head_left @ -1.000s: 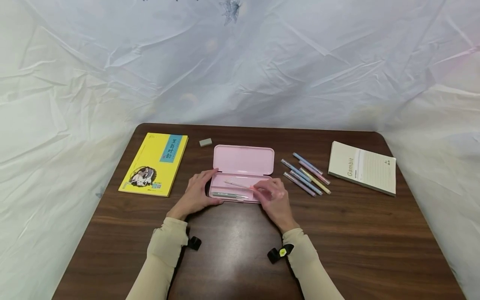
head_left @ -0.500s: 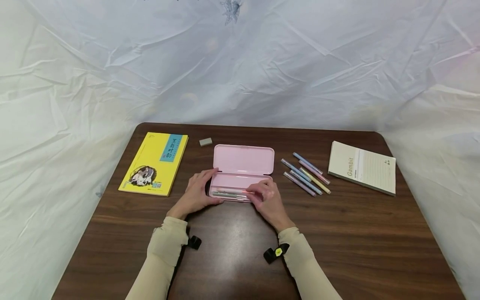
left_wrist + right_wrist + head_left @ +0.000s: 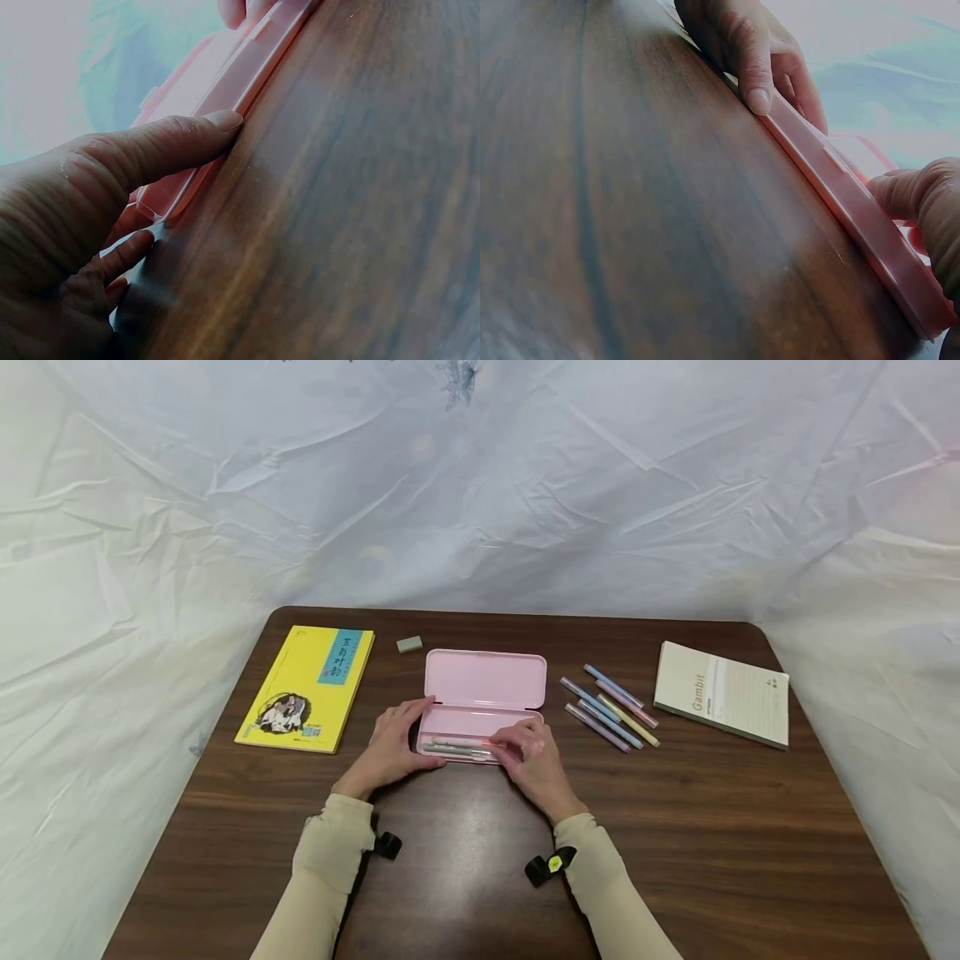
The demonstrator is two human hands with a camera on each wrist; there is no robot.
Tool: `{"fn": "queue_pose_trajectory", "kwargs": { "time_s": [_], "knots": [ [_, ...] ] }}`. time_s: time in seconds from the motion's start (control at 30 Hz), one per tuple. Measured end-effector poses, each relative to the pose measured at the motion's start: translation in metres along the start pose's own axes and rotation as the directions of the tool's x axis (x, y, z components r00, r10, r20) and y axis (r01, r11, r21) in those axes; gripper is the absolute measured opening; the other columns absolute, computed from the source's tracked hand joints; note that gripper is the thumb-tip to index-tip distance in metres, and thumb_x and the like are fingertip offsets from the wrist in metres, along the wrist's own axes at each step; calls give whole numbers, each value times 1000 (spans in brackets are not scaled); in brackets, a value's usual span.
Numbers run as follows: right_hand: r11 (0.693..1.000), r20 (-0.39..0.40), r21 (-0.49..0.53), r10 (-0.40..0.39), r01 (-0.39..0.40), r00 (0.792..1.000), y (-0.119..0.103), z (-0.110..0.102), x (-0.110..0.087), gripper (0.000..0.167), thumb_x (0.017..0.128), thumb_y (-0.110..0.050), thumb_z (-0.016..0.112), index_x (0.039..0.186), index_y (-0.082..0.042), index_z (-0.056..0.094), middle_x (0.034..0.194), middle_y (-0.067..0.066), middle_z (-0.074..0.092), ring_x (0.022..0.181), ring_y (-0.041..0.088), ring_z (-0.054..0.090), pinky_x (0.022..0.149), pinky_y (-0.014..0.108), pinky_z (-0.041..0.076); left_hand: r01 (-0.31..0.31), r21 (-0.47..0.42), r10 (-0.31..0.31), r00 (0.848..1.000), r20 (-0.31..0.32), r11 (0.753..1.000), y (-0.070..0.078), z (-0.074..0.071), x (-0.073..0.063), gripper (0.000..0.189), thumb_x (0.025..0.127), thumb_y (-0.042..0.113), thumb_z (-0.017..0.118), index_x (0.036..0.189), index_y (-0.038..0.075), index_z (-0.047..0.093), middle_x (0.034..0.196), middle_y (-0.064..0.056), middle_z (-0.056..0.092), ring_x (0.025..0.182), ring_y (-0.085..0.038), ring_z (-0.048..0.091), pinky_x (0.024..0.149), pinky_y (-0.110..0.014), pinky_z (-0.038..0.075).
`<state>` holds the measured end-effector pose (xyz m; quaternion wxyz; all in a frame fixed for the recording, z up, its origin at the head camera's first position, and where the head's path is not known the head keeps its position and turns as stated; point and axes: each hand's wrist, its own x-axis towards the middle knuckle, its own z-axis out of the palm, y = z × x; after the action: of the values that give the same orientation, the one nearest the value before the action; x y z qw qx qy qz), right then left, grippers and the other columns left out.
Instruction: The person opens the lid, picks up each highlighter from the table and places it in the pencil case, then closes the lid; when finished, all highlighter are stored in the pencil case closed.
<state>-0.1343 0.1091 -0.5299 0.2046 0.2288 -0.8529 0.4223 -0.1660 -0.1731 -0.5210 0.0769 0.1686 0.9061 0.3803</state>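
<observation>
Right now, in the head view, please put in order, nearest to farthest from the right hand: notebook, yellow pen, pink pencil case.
1. Pink pencil case: open, with the right hand over it.
2. Yellow pen: on the table, to the hand's right.
3. Notebook: farther right, near the table's right edge.

Sheeted-off study desk, recording-booth style; room behind is hidden, can't tell type. Clock centred on pink pencil case (image 3: pixel 485 679): crumpled pale sheeting (image 3: pixel 600 502) wraps 9 through 12 to 3, dark wood-grain table (image 3: pixel 465 877) inside it. Yellow Chinese-titled book (image 3: pixel 303 689) at 9, Gambit notebook (image 3: pixel 738 702) at 3, wrist cameras (image 3: pixel 387 846) at 7 and 5.
</observation>
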Motion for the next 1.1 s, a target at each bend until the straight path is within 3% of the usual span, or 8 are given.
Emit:
{"fn": "queue_pose_trajectory", "kwargs": {
  "time_s": [0.37,1.1],
  "knots": [
    [997,36,-22,78,-77,996,-3,-1,0,10,86,-17,90,92,-13,82,85,-1,71,93,22,55,79,40,46,-11,7,11,1000,-6,1000,0,1,-1,104,78,46,93,164,25,39,161,-7,44,140,-35,35,118,-65,26],
    [998,14,-12,67,-67,998,-2,1,0,17,81,-15,93,94,-13,82,98,4,70,99,25,60,82,45,50,0,6,0,1000,0,1000,2,0,-1,104,79,46,93,165,27,38,161,-6,44,142,-35,33,119,-64,26]
  ]
}}
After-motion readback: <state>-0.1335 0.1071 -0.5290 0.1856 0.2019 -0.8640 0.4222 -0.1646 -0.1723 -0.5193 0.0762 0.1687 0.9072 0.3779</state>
